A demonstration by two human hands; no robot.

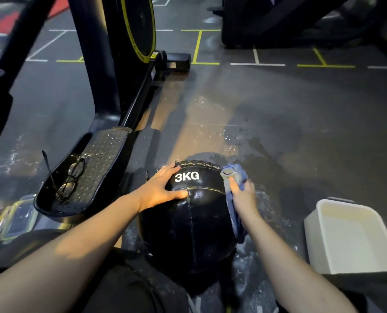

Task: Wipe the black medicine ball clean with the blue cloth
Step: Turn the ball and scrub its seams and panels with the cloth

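Floor (pixel 278 105): dark gym flooring with painted yellow and white lines; it looked wet, with puddles and droplets around and beyond the ball.
Exercise machine (pixel 111 64): it stood to the left, its studded footplate (pixel 91 168) just beside the ball's left flank, closing off room on that side.
Medicine ball (pixel 192 222): black, marked "3KG", it sat on the floor right in front of the person, between both forearms, with a stitched seam running from the near side up over the top.
White tub (pixel 346 240): it rested on the floor to the right, apart from the ball, leaving a strip of wet floor for the right arm to swing in.
Left hand (pixel 163 188): spread over the ball's upper left, fingers curved on the far side and thumb pressed at the seam, steadying it.
Right hand (pixel 242 195): it gripped the blue cloth and pressed it against the ball's right flank.
Blue cloth (pixel 235 177): bunched at the hand, it trailed down the ball's right side towards the floor.
Key relation: the cloth hand was on the right, so the right flank and top were nearest to it; the left flank would probably need the ball turned, since the footplate crowded that side.
Open room: the far side and the right looked freest.
Eyeglasses (pixel 71 177): folded open on the footplate, near the left wrist; a wide left elbow could knock them.
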